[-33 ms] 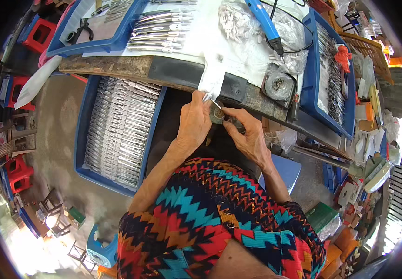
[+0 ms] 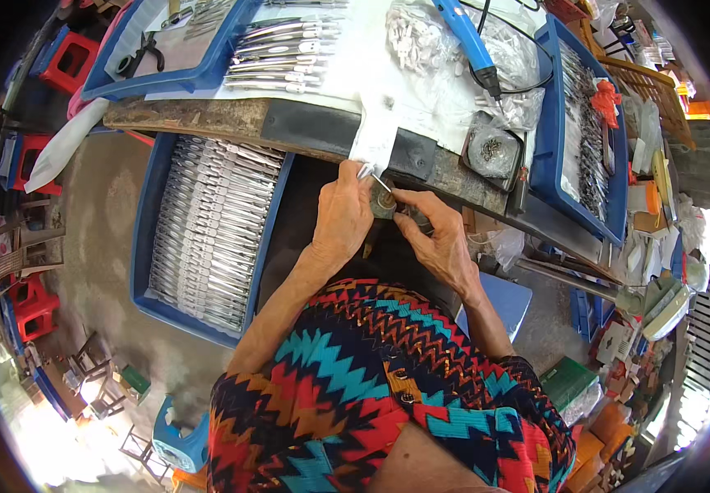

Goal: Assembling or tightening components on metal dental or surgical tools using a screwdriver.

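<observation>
Metal piece (image 2: pixel 380 181), near end aslant rightward, tight in left fingers (image 2: pixel 349 173); right fingers (image 2: pixel 412 200), hold unclear.

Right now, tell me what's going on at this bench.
A person works at the edge of a bench. Their left grip holds a small shiny metal piece; the right grip pinches a thin rod that points toward it. A blue tray of slim metal items stands at left.

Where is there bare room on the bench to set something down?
A white-covered strip lies bare between the slim silver metal tools and the clear plastic bags of white parts. Rightward it's crowded: those bags, a blue pen-shaped corded tool, a small dark square tray and a long blue plastic bin.
</observation>
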Available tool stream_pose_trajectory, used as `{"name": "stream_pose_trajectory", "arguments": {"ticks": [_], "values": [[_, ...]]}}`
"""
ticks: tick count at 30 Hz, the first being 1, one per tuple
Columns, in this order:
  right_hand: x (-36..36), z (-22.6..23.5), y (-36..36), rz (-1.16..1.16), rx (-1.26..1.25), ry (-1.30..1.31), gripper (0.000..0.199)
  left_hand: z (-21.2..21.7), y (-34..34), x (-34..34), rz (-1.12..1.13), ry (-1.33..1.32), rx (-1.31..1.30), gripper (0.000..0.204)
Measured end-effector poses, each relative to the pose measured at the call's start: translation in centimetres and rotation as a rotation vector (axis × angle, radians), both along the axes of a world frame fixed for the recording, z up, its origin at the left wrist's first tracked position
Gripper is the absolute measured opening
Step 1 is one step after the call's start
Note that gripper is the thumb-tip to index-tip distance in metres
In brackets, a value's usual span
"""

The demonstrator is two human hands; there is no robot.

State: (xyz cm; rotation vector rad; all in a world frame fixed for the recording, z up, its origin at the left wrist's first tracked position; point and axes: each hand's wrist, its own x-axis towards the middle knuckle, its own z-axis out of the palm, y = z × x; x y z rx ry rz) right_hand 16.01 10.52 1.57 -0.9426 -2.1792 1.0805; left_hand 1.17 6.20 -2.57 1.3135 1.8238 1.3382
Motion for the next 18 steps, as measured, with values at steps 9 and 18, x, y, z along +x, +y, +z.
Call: {"name": "stream_pose_trajectory", "arguments": {"ticks": [9,18], "values": [[-0.3,-0.3,0.5,0.024,0.106,-0.098,0.027,-0.3,0.5,-0.2,-0.028,0.097,-0.037,0.01],[-0.3,-0.2,1.1,0.053,0.038,-0.191,0.026,-1.0,0.8,-0.1,-0.026,0.195,0.042,0.011]]}}
